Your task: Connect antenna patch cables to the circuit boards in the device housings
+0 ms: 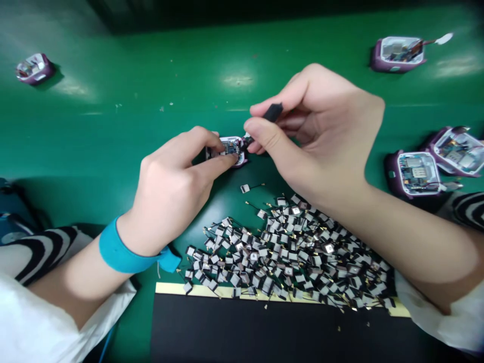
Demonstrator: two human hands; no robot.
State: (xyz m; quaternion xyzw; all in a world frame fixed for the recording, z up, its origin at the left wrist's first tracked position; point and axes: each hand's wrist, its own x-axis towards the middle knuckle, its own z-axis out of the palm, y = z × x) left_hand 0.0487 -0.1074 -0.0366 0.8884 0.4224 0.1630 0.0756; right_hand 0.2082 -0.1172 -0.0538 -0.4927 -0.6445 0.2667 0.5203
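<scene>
In the middle of the head view lies a small open device housing [229,146] with a circuit board inside a white rim. My left hand [176,179] grips it from the left, thumb and fingers pressed on the board and edge, covering part of it. Pinched between thumb and fingers of my right hand [321,131] is a black pen-like tool [273,112], its lower end at the right side of the housing. Whether the tip touches the board I cannot tell. Just below lies a single small square part with a short black cable [245,188].
A heap of similar small square parts with cables [280,252] spreads below my hands, over a yellow strip [189,289] and beside a black mat [264,330]. Purple open housings stand at upper left [36,69], upper right [399,54] and right [414,174].
</scene>
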